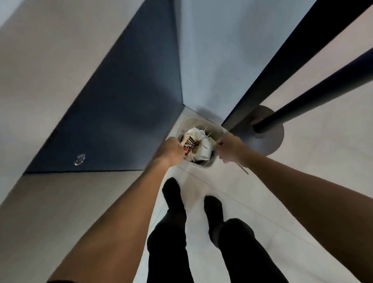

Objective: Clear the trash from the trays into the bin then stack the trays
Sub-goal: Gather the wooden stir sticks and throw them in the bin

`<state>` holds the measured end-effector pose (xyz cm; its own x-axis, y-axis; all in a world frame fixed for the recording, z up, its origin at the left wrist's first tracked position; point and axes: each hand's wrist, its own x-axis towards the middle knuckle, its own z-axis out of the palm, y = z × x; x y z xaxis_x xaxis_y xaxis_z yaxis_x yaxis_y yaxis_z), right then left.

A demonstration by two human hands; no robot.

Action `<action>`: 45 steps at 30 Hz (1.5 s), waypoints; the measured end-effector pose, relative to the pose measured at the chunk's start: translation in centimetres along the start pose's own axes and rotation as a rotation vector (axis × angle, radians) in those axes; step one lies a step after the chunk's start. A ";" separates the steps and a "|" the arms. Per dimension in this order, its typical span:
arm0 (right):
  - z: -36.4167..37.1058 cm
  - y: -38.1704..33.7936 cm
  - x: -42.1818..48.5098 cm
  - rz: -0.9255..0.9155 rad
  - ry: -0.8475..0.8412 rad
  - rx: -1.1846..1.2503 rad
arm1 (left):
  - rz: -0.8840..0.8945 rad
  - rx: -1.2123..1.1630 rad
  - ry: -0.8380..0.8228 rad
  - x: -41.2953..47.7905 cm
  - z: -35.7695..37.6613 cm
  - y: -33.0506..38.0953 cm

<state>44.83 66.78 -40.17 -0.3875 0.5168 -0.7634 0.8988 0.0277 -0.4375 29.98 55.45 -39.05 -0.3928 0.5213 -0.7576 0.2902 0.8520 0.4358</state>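
A small grey bin (206, 163) stands on the floor in the corner, filled with white paper trash (200, 140), wooden sticks and a dark wrapper. My left hand (170, 151) reaches over the bin's left rim and holds a red and dark wrapper (187, 146) at the opening. My right hand (230, 147) is over the bin's right rim and grips a thin wooden stick (243, 169) that pokes out below the hand toward the floor. No trays are in view.
A dark blue wall panel (121, 115) and a pale wall meet behind the bin. A dark table pole on a round grey base (273, 133) stands right of the bin. My legs and black shoes (172, 195) are on the white tiled floor just before it.
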 end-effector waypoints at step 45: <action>2.3 -33.2 -35.2 -1.339 0.095 -0.315 | 0.242 0.068 1.134 -43.0 -22.3 -12.1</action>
<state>28.19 45.69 0.17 -0.9815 -0.0020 0.1914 -0.1323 0.7294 -0.6711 23.89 23.82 -0.89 -0.8670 0.4439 0.2263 0.4970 0.7380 0.4566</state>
